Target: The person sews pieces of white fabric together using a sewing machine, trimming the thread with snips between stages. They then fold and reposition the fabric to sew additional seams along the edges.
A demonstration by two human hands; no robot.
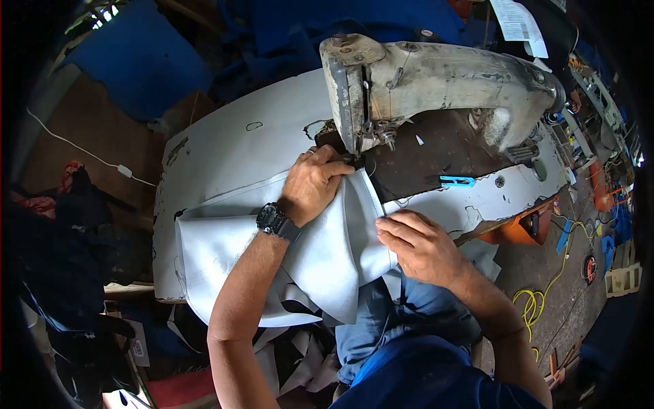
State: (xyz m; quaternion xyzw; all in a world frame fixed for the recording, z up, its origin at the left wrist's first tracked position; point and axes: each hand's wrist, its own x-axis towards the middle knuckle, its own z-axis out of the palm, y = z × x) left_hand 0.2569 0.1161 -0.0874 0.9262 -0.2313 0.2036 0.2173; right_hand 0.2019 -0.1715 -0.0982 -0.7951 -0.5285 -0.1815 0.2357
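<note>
A pale grey sheet of fabric (320,259) lies folded across the white sewing table (231,143) and hangs over its near edge. My left hand (312,184), with a black watch on the wrist, presses flat on the fabric just in front of the needle of an old cream sewing machine (436,75). My right hand (417,244) pinches the fabric's right edge near the table's front. The needle area is partly hidden behind my left fingers.
A blue plastic tool (456,181) lies on the dark machine bed. More grey fabric pieces (293,354) hang below the table. A yellow cable (538,300) and an orange box (524,228) are on the floor at right. Dark clothes (61,232) pile at left.
</note>
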